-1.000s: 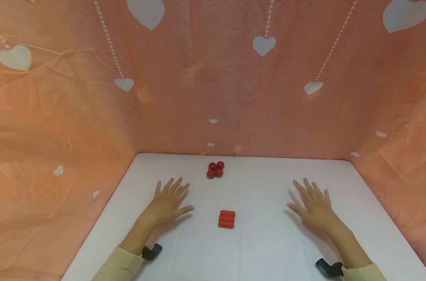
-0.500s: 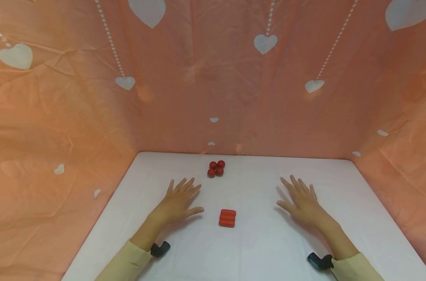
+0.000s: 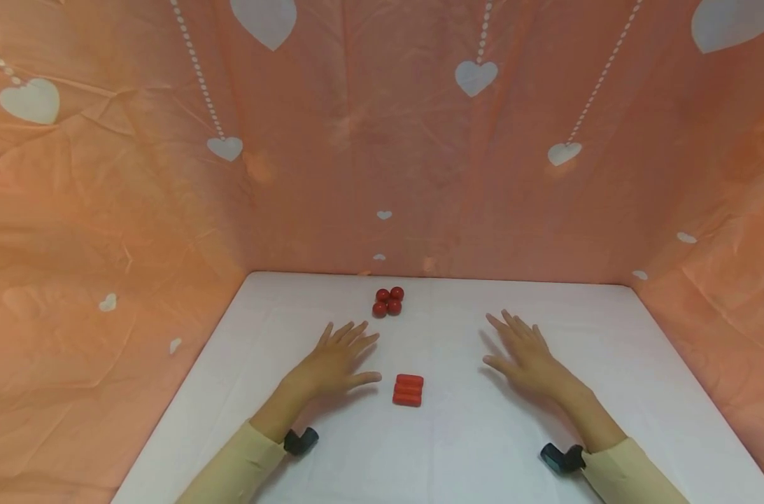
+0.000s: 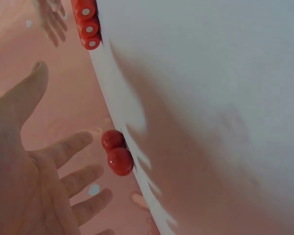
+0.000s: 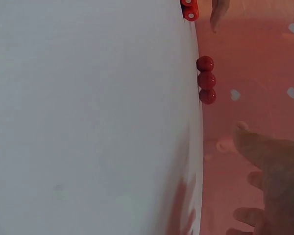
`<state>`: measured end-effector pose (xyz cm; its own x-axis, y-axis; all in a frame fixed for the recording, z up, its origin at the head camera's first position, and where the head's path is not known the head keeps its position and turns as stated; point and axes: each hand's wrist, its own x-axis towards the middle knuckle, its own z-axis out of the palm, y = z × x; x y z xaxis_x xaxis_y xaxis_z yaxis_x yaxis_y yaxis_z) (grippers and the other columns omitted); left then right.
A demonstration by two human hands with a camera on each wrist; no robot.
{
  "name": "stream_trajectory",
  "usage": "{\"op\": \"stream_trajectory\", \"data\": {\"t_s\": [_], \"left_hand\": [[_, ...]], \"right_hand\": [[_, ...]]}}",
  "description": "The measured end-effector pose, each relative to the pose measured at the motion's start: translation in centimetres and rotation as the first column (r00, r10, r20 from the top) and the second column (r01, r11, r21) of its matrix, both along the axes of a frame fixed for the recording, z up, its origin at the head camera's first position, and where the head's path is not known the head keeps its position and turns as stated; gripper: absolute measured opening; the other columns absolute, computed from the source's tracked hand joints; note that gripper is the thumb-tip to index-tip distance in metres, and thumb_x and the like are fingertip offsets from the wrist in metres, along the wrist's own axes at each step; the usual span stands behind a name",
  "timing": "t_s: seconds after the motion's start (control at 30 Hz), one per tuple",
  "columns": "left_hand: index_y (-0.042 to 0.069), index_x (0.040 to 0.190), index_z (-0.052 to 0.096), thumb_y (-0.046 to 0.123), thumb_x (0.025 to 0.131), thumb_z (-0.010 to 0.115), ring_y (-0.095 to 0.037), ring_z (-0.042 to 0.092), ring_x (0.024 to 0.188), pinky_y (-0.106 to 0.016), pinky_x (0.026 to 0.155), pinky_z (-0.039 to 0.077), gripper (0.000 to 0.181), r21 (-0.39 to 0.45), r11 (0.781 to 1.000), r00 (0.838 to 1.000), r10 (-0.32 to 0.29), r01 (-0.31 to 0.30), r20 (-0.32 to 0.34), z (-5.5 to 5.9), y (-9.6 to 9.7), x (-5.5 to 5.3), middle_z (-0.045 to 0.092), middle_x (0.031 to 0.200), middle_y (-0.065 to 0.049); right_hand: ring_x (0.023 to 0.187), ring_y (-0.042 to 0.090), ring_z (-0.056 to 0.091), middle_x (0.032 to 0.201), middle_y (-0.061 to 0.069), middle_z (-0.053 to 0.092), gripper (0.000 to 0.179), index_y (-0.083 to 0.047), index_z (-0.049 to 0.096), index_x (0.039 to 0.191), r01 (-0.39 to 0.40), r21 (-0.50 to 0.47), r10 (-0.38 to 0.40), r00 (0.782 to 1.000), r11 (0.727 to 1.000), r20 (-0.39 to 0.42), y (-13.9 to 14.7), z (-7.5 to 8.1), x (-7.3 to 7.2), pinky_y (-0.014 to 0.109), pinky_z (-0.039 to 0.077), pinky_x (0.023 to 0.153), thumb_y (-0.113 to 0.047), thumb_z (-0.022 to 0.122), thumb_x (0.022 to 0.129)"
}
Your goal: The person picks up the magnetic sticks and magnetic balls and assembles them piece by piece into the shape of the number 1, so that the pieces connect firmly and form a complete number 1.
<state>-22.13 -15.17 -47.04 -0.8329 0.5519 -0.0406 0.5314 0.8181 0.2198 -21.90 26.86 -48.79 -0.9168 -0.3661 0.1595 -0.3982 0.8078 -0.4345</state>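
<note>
Several dark red balls (image 3: 387, 302) sit in a tight cluster toward the back of the white table. Nearer the front lie red rods (image 3: 408, 390), side by side in a small block; pale round spots show on their ends (image 4: 89, 29) in the left wrist view. My left hand (image 3: 334, 364) hovers to the left of the rods, fingers spread and straight, holding nothing. Off to their right my right hand (image 3: 523, 358) is also spread above the table, farther away, with nothing in it. Both hands cast shadows on the surface and touch neither group.
The white tabletop (image 3: 457, 448) ends at a back edge against an orange cloth (image 3: 420, 161) printed with pale hearts. The cloth also rises along the left and right sides. A small black wrist device (image 3: 301, 441) sits at each sleeve cuff.
Both hands have moved inward over the table, the left one rightward and the right one leftward, their fingers still spread. The balls and the rods have stayed in place.
</note>
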Motion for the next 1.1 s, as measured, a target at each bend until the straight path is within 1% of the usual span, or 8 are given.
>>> {"op": "stream_trajectory", "data": {"t_s": [0.13, 0.23, 0.33, 0.57, 0.63, 0.8, 0.97, 1.1], "left_hand": [[0.022, 0.167, 0.041, 0.065, 0.102, 0.06, -0.038, 0.025, 0.162, -0.066, 0.129, 0.007, 0.081, 0.017, 1.0, 0.999, -0.02, 0.019, 0.043, -0.1, 0.5, -0.3, 0.03, 0.175, -0.011], [0.022, 0.167, 0.04, 0.064, 0.102, 0.061, -0.037, 0.027, 0.161, -0.064, 0.13, 0.01, 0.08, 0.028, 0.999, 0.997, -0.04, 0.038, 0.07, -0.3, 0.8, -0.5, 0.031, 0.175, -0.011], [0.022, 0.166, 0.041, 0.061, 0.102, 0.063, -0.036, 0.028, 0.161, -0.063, 0.13, 0.013, 0.079, 0.054, 0.997, 0.994, -0.061, 0.056, 0.093, -0.2, 1.0, -0.6, 0.032, 0.174, -0.011], [0.027, 0.166, 0.041, 0.059, 0.102, 0.065, -0.032, 0.028, 0.161, -0.058, 0.13, 0.019, 0.076, 0.117, 0.991, 0.984, -0.079, 0.061, 0.158, 0.0, 1.5, -0.9, 0.032, 0.175, -0.006], [0.029, 0.166, 0.042, 0.059, 0.102, 0.066, -0.032, 0.029, 0.161, -0.058, 0.129, 0.024, 0.074, 0.137, 0.989, 0.981, -0.079, 0.055, 0.179, 0.0, 1.6, -1.0, 0.033, 0.175, -0.004], [0.027, 0.165, 0.044, 0.053, 0.103, 0.068, -0.031, 0.032, 0.16, -0.058, 0.125, 0.032, 0.071, 0.173, 0.983, 0.967, -0.102, 0.062, 0.234, 0.0, 1.9, -1.2, 0.037, 0.173, -0.003], [0.025, 0.163, 0.046, 0.047, 0.105, 0.068, -0.027, 0.039, 0.156, -0.053, 0.124, 0.036, 0.067, 0.189, 0.978, 0.959, -0.136, 0.09, 0.248, -0.2, 2.4, -1.5, 0.045, 0.167, -0.002], [0.022, 0.16, 0.05, 0.04, 0.105, 0.07, -0.025, 0.047, 0.15, -0.049, 0.122, 0.04, 0.062, 0.225, 0.969, 0.955, -0.159, 0.102, 0.25, -0.3, 2.7, -1.7, 0.053, 0.16, -0.003]], "right_hand": [[0.157, 0.055, 0.022, 0.171, 0.031, 0.025, 0.08, -0.01, 0.033, 0.168, -0.031, -0.021, 0.031, 1.0, 0.999, 0.005, -0.3, -0.1, -0.5, 0.076, 0.011, 0.123, -0.043, 0.069, 0.105], [0.158, 0.052, 0.023, 0.171, 0.03, 0.026, 0.081, -0.01, 0.032, 0.168, -0.06, -0.024, 0.06, 0.998, 0.998, 0.007, -0.7, -0.2, -1.0, 0.074, 0.012, 0.124, -0.04, 0.071, 0.104], [0.159, 0.048, 0.024, 0.171, 0.029, 0.027, 0.082, -0.011, 0.032, 0.168, -0.083, -0.024, 0.083, 0.996, 0.996, 0.01, -1.0, -0.3, -1.3, 0.073, 0.013, 0.124, -0.037, 0.073, 0.103], [0.158, 0.047, 0.027, 0.174, 0.02, 0.029, 0.08, -0.02, 0.032, 0.17, -0.08, -0.052, 0.083, 0.995, 0.995, 0.063, -1.9, -0.3, -1.9, 0.072, 0.025, 0.122, -0.038, 0.073, 0.103], [0.157, 0.047, 0.029, 0.172, 0.02, 0.032, 0.078, -0.02, 0.034, 0.169, -0.094, -0.074, 0.098, 0.994, 0.993, 0.056, -2.1, -0.3, -2.1, 0.071, 0.026, 0.122, -0.037, 0.074, 0.103], [0.155, 0.043, 0.036, 0.167, 0.018, 0.041, 0.074, -0.018, 0.04, 0.166, -0.124, -0.119, 0.128, 0.991, 0.985, 0.026, -2.9, -0.4, -2.7, 0.067, 0.03, 0.123, -0.032, 0.076, 0.102], [0.153, 0.039, 0.041, 0.164, 0.013, 0.047, 0.073, -0.018, 0.043, 0.164, -0.111, -0.134, 0.118, 0.992, 0.985, 0.048, -3.7, -0.4, -3.2, 0.065, 0.035, 0.121, -0.033, 0.077, 0.101], [0.151, 0.038, 0.045, 0.16, 0.012, 0.051, 0.071, -0.016, 0.046, 0.162, -0.114, -0.146, 0.123, 0.991, 0.983, 0.058, -4.6, -0.4, -3.8, 0.064, 0.038, 0.119, -0.03, 0.079, 0.1]]}}
